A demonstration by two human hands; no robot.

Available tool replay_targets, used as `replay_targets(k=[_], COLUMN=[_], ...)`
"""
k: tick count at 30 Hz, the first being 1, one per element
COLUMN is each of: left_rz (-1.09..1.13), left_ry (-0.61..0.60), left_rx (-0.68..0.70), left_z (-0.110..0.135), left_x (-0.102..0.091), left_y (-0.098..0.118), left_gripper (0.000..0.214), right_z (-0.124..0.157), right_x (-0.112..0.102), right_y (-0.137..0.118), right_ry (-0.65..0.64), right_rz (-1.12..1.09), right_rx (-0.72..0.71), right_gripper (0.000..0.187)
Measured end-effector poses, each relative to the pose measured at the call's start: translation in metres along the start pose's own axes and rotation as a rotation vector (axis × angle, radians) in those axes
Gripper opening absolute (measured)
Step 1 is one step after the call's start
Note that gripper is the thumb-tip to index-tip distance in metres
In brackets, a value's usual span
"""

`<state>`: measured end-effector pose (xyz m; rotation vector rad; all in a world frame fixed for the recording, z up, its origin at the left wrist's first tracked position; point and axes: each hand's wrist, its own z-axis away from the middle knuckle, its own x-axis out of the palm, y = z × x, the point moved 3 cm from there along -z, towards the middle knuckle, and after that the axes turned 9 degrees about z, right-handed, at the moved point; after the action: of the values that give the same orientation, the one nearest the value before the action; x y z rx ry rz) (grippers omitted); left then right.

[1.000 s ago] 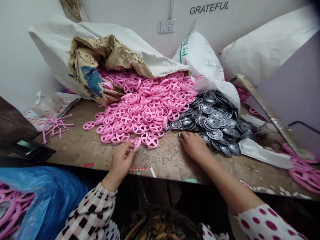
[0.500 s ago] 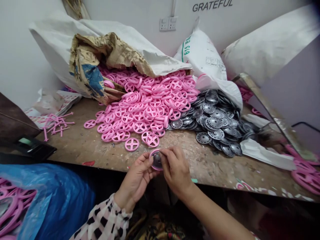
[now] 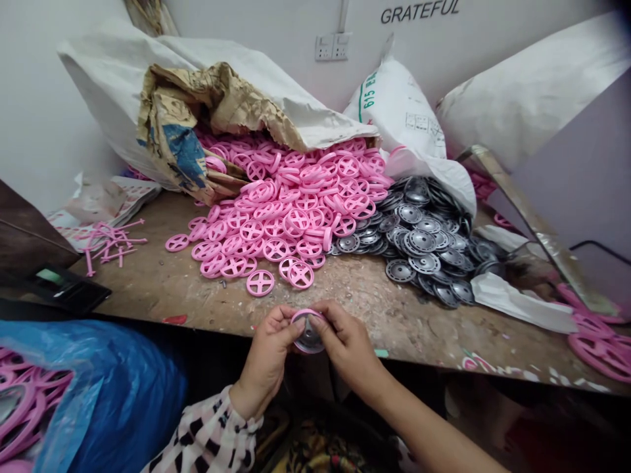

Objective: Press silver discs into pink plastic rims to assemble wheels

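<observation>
Just off the table's front edge, a small pink toy wheel (image 3: 309,334) with a dark grey hubcap disc set in its face is held between both hands. My left hand (image 3: 270,348) grips its left side, thumb on the disc. From the right, my right hand (image 3: 347,341) pinches the other side, its thumb also pressing on the grey face. Beyond the hands lies a heap of loose pink wheels (image 3: 297,222), spilling from a torn paper-lined sack (image 3: 207,98). To its right is a pile of dark grey hubcap discs (image 3: 422,242).
White sacks (image 3: 399,98) lean against the back wall. Pink rods (image 3: 111,243) and a black device (image 3: 66,289) lie at the left of the worn table (image 3: 148,289). A blue bag (image 3: 118,394) of pink parts stands lower left. At right, a metal bar (image 3: 542,230) slants near larger pink pieces (image 3: 601,345).
The wheel has tilted so its grey face shows more, and sits slightly lower. Both thumbs now press on the disc, where before my right fingers covered its right side.
</observation>
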<state>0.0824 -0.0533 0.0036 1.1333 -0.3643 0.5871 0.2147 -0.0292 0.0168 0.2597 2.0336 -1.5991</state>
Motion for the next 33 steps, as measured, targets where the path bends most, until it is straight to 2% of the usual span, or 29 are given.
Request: replay_targets(k=[3,5,7,9,11,13,15,17,21,25,27,31,33], left_rz=[-0.195,-0.347,-0.518,-0.751,-1.024,-1.278,-1.472,-1.582,-1.595,-1.481,-1.411,-1.365,-1.381], left_ry=[-0.082,-0.106,-0.049,0.04,0.092,0.123,0.152,0.166,0.112,-0.073,-0.133,-0.051,-0.037], left_rx=[-0.032,0.012,0.14,0.33,0.544,0.713,0.79,0.791,0.806,0.781,0.726,0.636,0.598], left_z=[-0.003,-0.007,-0.014,-0.023,-0.032,-0.041,-0.049,-0.054,-0.049,-0.033,-0.03,-0.039,-0.045], left_x=[-0.009,-0.019,-0.034,-0.048,-0.057,-0.063,-0.066,-0.066,-0.058,-0.046,-0.044,-0.047,-0.045], left_y=[0.006,0.015,0.027,0.04,0.05,0.056,0.058,0.059,0.057,0.049,0.043,0.037,0.035], left_gripper=[0.039,0.037,0.032,0.026,0.024,0.026,0.026,0.02,0.018,0.017,0.016,0.047,0.05], right_z=[0.004,0.012,0.023,0.034,0.036,0.027,0.005,-0.024,-0.08,-0.111,-0.116,-0.102,-0.086], right_x=[0.004,0.005,0.006,0.006,0.004,-0.004,-0.018,-0.035,-0.064,-0.076,-0.077,-0.074,-0.068], right_y=[0.008,0.009,0.008,0.006,0.007,0.013,0.024,0.039,0.067,0.077,0.077,0.066,0.06], right_ry=[-0.118,-0.241,-0.333,-0.367,-0.342,-0.269,-0.167,-0.061,0.121,0.174,0.165,0.216,0.224], right_rz=[0.031,0.156,0.371,0.574,0.657,0.639,0.619,0.666,0.98,1.231,1.247,1.112,0.952], right_rx=[0.007,-0.056,-0.153,-0.238,-0.273,-0.269,-0.24,-0.193,-0.052,-0.067,-0.11,-0.187,-0.186], right_gripper=[0.019,0.02,0.022,0.021,0.02,0.025,0.028,0.029,0.037,0.039,0.035,0.031,0.03])
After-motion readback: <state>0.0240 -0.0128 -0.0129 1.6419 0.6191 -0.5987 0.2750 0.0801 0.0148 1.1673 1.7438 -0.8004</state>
